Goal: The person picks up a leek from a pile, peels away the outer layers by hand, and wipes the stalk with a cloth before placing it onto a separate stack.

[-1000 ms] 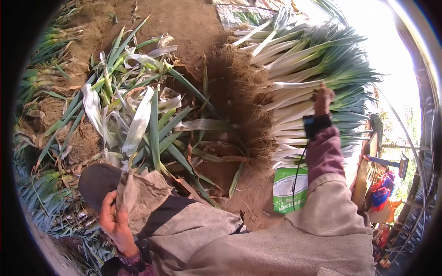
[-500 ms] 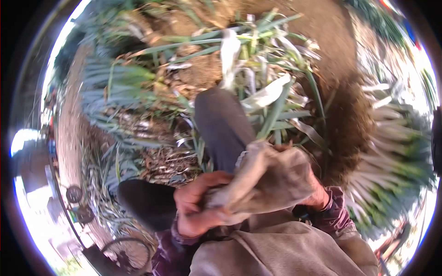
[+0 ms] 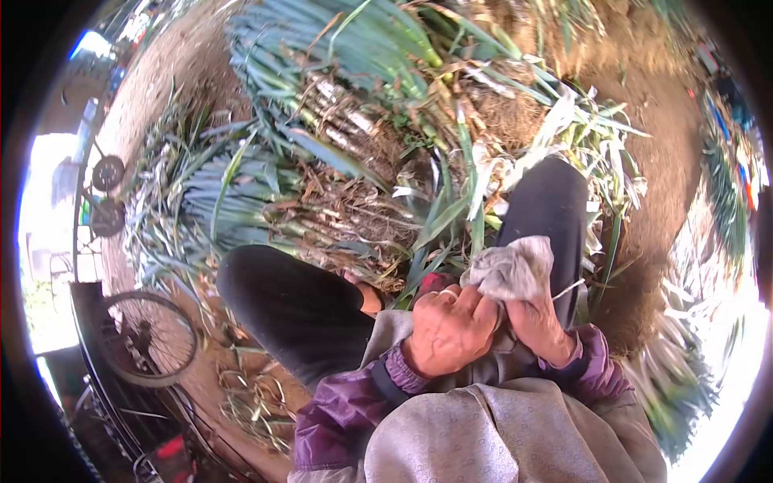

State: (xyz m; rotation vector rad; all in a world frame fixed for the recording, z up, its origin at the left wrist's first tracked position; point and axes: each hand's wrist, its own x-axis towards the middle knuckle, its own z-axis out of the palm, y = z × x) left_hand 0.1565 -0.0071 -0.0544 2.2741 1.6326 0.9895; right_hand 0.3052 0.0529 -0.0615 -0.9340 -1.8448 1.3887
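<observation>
My left hand (image 3: 452,328) is closed in front of my lap, its fingers bunched on the lower edge of a greyish-beige cloth (image 3: 509,270). Right beside it, my right hand (image 3: 538,326) is closed on the same cloth, which stands crumpled above the thumb. The fingers of my right hand are partly hidden by the cloth. A thin pale strip sticks out to the right of that hand. Both hands are between my dark-trousered knees, over a patterned apron (image 3: 475,427).
Leeks (image 3: 338,48) with green leaves and rooty ends lie in piles ahead and to the left. More leeks (image 3: 676,378) are at the right, beside bare soil (image 3: 644,241). A wheeled cart (image 3: 149,338) stands at the lower left. Loose leaves lie by my right knee.
The view has turned, with the leeks and cart shifting right. The cloth, spread between my hands before, is now bunched up above them, and my hands are closer together.
</observation>
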